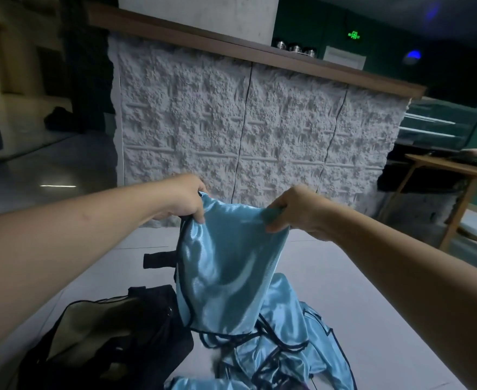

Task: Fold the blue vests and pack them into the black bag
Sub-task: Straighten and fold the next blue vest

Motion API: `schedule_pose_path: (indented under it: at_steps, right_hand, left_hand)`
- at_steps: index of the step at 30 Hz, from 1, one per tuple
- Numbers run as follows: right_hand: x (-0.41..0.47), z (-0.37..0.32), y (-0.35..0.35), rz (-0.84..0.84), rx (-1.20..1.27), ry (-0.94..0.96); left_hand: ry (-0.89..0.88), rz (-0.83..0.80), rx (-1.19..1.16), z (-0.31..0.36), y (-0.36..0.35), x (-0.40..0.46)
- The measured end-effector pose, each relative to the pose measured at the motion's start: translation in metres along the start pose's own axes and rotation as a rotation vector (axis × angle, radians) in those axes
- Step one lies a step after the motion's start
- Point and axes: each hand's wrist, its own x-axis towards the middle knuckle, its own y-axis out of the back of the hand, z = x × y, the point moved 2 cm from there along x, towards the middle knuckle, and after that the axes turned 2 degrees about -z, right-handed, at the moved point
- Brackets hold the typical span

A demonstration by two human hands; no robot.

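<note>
Vest (229,249) held up over bench (358,282), left hand (185,199) and right hand (293,209) each pinching a top corner.
Black bag (105,333) lies open lower left, vest pile (282,344) beside it; textured white counter (245,116) behind, wooden table (451,170) far right.

Both forearms bare, no sleeves; left hand (185,199), right hand (296,211) ungloved.

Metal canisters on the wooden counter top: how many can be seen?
3. The metal canisters stand in a row at the back of the counter top: left, middle, right. More may be hidden.
</note>
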Motion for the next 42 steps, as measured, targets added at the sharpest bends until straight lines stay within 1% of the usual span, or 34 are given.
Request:
schedule_pose_path:
  at_steps: [2, 4, 6, 9, 14, 16, 19, 22, 24, 30, 32, 34, 37, 39, 41, 42]
  right_hand:
    - [-0.003, 0.000, -0.005, 0.043, -0.131, 0.005]
    - [-0.004, 0.002, -0.008, 0.057, -0.167, 0.011]
    - [-0.004, 0.005, -0.011, 0.067, -0.174, 0.012]
    - [-0.008, 0.010, -0.016, 0.058, -0.181, 0.000]
    - [-0.014, 0.025, -0.030, 0.010, -0.136, -0.002]
    - [-0.020, 0.032, -0.042, -0.026, -0.109, -0.001]
    - [-0.029, 0.043, -0.061, -0.111, -0.007, -0.002]
    - [-0.043, 0.051, -0.075, -0.186, 0.031, 0.017]
    - [-0.050, 0.057, -0.084, -0.243, 0.041, 0.027]
    - [-0.076, 0.078, -0.111, -0.526, 0.217, -0.010]
    - [-0.089, 0.083, -0.118, -0.634, 0.267, -0.044]
    - [-0.101, 0.090, -0.129, -0.747, 0.368, -0.102]
    - [-0.121, 0.101, -0.148, -0.912, 0.521, -0.187]
    - [-0.128, 0.111, -0.161, -0.987, 0.599, -0.243]
    - [-0.130, 0.125, -0.175, -1.001, 0.607, -0.296]
    - [-0.128, 0.134, -0.184, -0.996, 0.589, -0.303]
  left_hand:
    - [-0.029, 0.044, 0.088, 0.001, -0.002, 0.000]
    - [-0.070, 0.063, 0.167, 0.001, -0.003, 0.000]
    - [-0.091, 0.044, 0.226, 0.000, -0.005, -0.001]
    - [-0.099, -0.029, 0.341, -0.006, -0.011, -0.006]
    - [-0.174, -0.097, 0.446, -0.026, -0.019, -0.012]
    - [-0.181, -0.150, 0.441, -0.036, -0.028, -0.016]
    - [-0.205, -0.231, 0.443, -0.048, -0.041, -0.024]
    - [-0.221, -0.337, 0.397, -0.056, -0.050, -0.037]
    - [-0.201, -0.422, 0.317, -0.065, -0.056, -0.045]
    - [-0.047, -0.796, 0.009, -0.094, -0.086, -0.071]
    - [-0.023, -0.882, -0.063, -0.104, -0.099, -0.080]
    - [0.004, -0.989, -0.120, -0.119, -0.113, -0.089]
    - [0.073, -1.182, -0.258, -0.144, -0.133, -0.102]
    - [0.120, -1.301, -0.346, -0.159, -0.148, -0.108]
    - [0.169, -1.331, -0.397, -0.170, -0.165, -0.112]
    - [0.193, -1.297, -0.380, -0.175, -0.176, -0.111]
